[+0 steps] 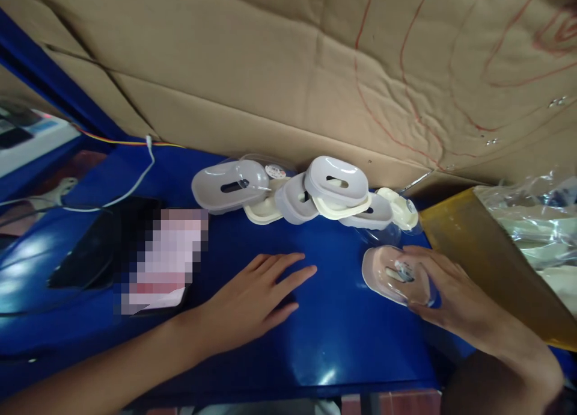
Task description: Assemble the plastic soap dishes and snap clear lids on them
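My right hand (pixel 444 282) grips a pinkish soap dish (pixel 378 273) by its right end, thumb on the near side and fingers on the far side. A clear cover with a small label lies over this dish, and a slot shows in its middle. My left hand (pixel 261 292) hovers or rests over the blue table with its fingers spread and nothing in them. Beyond the hands, several grey and cream soap dishes (pixel 336 180) lie in a loose, overlapping row, some with clear covers.
A brown paper-covered wall (pixel 234 60) rises behind the blue table (pixel 333 331). On the left lie a phone (pixel 169 258) with a blurred screen, a dark flat object (pixel 97 246) and a white cable (pixel 139 180). A yellowish-brown box (pixel 469 252) and plastic-wrapped pieces (pixel 536 222) stand at right.
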Tool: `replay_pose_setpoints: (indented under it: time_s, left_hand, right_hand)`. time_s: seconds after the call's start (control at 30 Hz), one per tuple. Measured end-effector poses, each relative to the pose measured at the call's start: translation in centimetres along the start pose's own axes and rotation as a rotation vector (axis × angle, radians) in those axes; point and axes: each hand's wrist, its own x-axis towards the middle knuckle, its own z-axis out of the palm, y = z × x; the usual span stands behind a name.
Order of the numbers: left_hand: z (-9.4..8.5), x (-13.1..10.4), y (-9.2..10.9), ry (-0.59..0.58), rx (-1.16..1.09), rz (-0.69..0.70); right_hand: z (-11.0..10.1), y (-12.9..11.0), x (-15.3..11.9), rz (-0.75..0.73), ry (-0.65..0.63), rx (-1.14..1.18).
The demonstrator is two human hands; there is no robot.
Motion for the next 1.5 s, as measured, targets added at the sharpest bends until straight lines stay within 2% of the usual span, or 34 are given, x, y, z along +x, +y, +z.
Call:
replay_pose_setpoints:
  time_s: [0.13, 0.23, 0.3, 0.4, 0.57, 0.67, 0.9, 1.1, 1.27, 1.5]
  left_hand:
    - [0.0, 0.1, -0.1, -0.006, 0.015, 0.002]
    - [-0.2, 0.1, -0.1, -0.034, 0.030, 0.010]
    - [-0.3, 0.1, -0.1, -0.039, 0.034, 0.018]
    - [-0.4, 0.2, -0.1, -0.026, 0.040, 0.038]
    - [-0.2, 0.2, 0.0, -0.007, 0.048, 0.069]
    - [-0.3, 0.2, 0.0, -0.002, 0.048, 0.080]
    - [-0.3, 0.2, 0.0, -0.027, 0.087, 0.092]
    - [-0.5, 0.3, 0.2, -0.045, 0.108, 0.091]
    - [-0.8, 0.3, 0.5, -0.062, 0.128, 0.093]
    - [-1.0, 0.4, -0.1, 0.122, 0.168, 0.040]
  right_hand:
    - [0.3, -2.3, 1.3, -0.002, -0.004, 0.000]
    - [0.6, -4.7, 2.7, -0.052, -0.027, 0.054]
    - [0.8, -5.5, 3.4, -0.089, -0.044, 0.084]
    - [0.9, -5.0, 3.4, -0.087, -0.058, 0.087]
    - [0.8, -2.4, 2.3, 0.049, -0.053, -0.002]
    - [1.1, -2.0, 2.8, 0.080, -0.025, -0.046]
    - [2.4, -3.3, 5.5, 0.144, 0.109, -0.114]
    - [2.9, -4.6, 5.7, 0.090, 0.128, -0.166]
    - [3.5, -4.6, 5.7, 0.062, 0.184, -0.183]
    - [4.9, -3.3, 5.4, 0.063, 0.171, -0.210]
